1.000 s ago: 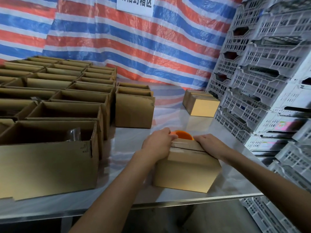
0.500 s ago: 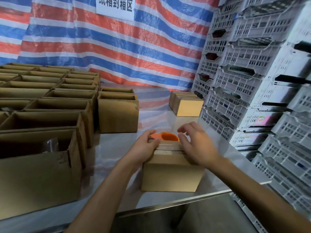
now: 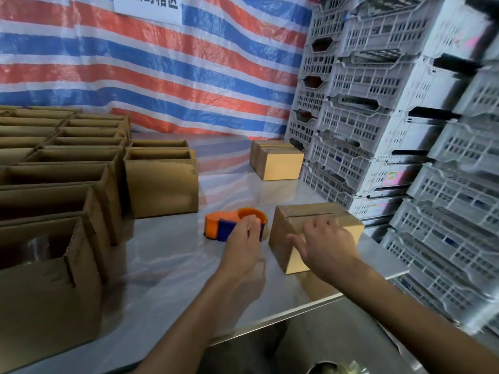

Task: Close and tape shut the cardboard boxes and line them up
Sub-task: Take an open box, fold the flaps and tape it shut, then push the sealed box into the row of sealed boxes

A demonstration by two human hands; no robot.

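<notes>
Sign [image 3: 147, 6] cropped at top, only 箱区 legible; L hand [image 3: 244, 238] curls round orange-blue dispenser [image 3: 216, 225], R hand [image 3: 326, 244] lies flat, fingers spread, on closed box [image 3: 305, 210] near front-right edge of table [image 3: 172, 260] by crates [image 3: 378, 130], w/ bare tabletop btwn dispenser & open boxes [image 3: 162, 184].

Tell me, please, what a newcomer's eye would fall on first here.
At centre, the left hand curls its fingers over an orange and blue tape dispenser, while the right hand rests on a closed cardboard box beside it. Rows of open cardboard boxes fill the left of the table, and white plastic crates tower on the right.
</notes>
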